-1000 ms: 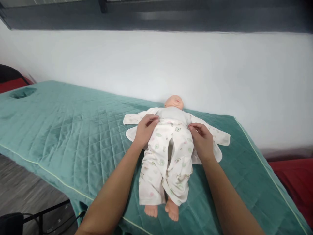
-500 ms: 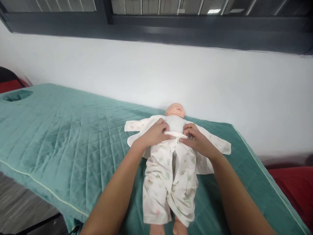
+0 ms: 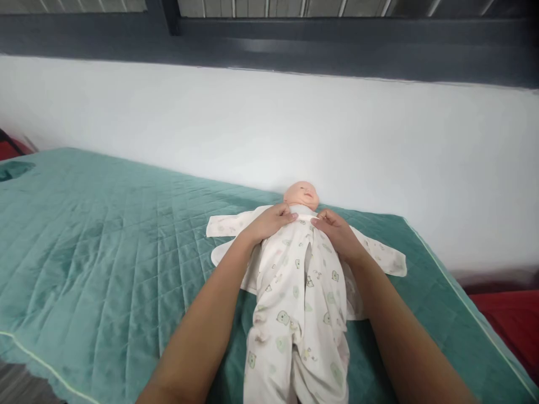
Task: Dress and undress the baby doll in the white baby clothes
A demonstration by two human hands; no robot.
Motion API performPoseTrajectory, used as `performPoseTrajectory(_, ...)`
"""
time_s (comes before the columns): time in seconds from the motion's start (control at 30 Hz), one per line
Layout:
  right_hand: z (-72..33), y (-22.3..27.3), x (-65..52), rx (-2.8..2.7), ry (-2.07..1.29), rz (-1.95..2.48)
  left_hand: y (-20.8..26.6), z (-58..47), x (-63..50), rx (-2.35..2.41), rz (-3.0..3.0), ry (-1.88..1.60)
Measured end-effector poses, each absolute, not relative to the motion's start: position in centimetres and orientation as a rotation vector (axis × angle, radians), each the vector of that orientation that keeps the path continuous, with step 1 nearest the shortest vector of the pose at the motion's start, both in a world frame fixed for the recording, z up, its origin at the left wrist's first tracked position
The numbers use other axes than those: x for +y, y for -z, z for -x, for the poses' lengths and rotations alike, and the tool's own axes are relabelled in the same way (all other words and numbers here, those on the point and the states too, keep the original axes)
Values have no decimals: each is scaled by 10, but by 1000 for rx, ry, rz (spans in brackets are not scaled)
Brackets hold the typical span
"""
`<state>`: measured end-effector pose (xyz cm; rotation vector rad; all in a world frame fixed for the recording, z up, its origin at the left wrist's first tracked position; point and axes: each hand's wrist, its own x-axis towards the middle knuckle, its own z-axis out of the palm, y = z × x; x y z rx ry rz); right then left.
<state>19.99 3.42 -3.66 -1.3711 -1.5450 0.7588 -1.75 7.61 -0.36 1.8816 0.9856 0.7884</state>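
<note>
Left hand [image 3: 272,222] and right hand [image 3: 334,231] pinch the trousers [image 3: 297,292] at a doll's [image 3: 301,193] chest. Tugging higher could cover its face.

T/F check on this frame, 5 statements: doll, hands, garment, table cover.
1. The doll lies face up, head toward the wall. True.
2. Both hands rest on the printed garment near the doll's neck. True: left hand, right hand.
3. The table cover is red. False: it is teal, quilted.
4. The garment's sleeves are folded over the chest. False: they lie spread out to both sides.
5. The left hand holds a bottle. False: it holds only cloth.
</note>
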Motion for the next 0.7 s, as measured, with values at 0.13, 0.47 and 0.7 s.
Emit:
performPoseTrajectory(0.13, -202, 45, 34, -1408, -871, 1336, 17, 26, 79, 965, -1852, -819)
performPoseTrajectory(0.47, -216, 39, 8, -1365, -869, 1383, -1, 72, 58, 962, -1816, -560)
performPoseTrajectory(0.7, -227, 35, -10, -1805, -690, 1631, -3, 78, 56, 936, -1943, -408)
